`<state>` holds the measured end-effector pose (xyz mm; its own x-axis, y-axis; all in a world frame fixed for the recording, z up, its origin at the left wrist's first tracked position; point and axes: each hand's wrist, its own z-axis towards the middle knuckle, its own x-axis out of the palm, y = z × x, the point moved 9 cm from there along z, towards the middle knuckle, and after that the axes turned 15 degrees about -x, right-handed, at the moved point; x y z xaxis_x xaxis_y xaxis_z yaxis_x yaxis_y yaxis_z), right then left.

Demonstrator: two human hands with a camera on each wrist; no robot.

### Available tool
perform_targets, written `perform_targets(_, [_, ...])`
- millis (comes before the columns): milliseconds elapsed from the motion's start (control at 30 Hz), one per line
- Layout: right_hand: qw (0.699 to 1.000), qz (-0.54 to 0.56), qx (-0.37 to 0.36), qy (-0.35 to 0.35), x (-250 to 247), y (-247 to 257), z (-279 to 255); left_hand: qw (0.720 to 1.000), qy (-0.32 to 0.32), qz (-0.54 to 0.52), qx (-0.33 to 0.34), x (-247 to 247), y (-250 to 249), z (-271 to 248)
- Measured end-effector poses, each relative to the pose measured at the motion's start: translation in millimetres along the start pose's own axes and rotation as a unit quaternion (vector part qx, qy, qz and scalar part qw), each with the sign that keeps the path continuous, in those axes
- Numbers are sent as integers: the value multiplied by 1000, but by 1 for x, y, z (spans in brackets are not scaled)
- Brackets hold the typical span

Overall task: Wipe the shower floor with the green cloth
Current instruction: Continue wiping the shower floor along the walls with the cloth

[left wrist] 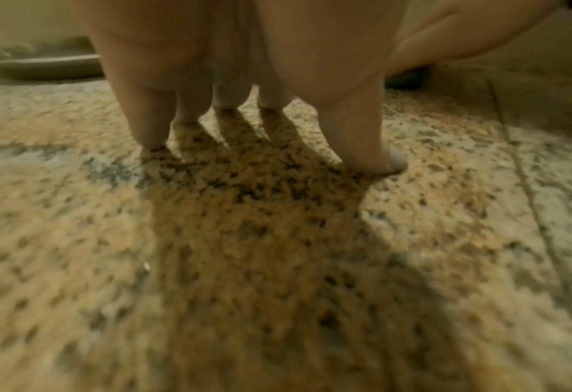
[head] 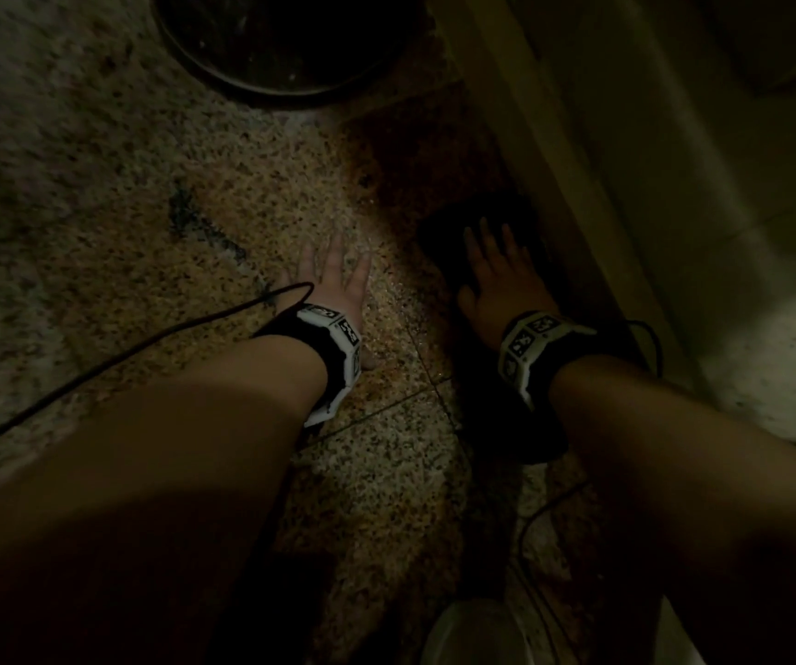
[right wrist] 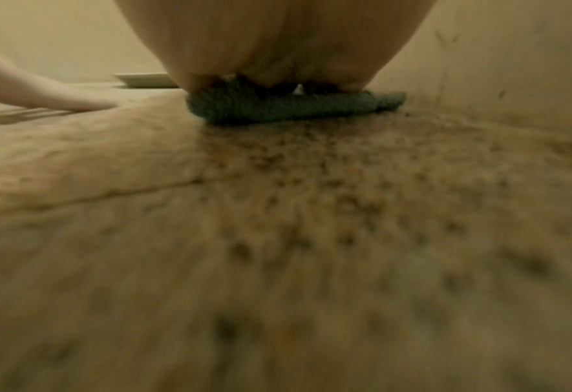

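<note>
- Right hand (head: 499,276) presses flat, fingers spread, on the green cloth (right wrist: 277,108) against the wall base — wiping looks mid-way.
- Left hand (head: 333,285) braces, splayed, on the shower floor (head: 98,208); most floor seems unwiped.

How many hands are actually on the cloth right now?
1. The right hand presses flat on the green cloth beside the wall; the left hand rests on the bare shower floor.

No text can be read — the wrist bands (head: 533,343) carry only black-and-white marker patterns.
</note>
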<state>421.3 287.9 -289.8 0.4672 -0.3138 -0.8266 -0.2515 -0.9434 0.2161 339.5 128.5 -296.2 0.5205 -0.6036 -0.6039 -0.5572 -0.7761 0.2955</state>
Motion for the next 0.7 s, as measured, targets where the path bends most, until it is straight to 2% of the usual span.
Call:
perform_targets(300, [1000, -14, -16, -5, 3, 0, -5, 1000, 14, -3, -4, -1, -2, 3])
perform_targets(600, [997, -29, 5, 64, 39, -16, -64, 1000, 7, 8, 4, -3, 0, -5])
perform_targets(700, [998, -20, 6, 54, 44, -17, -71, 1000, 1, 12, 5, -3, 0, -7])
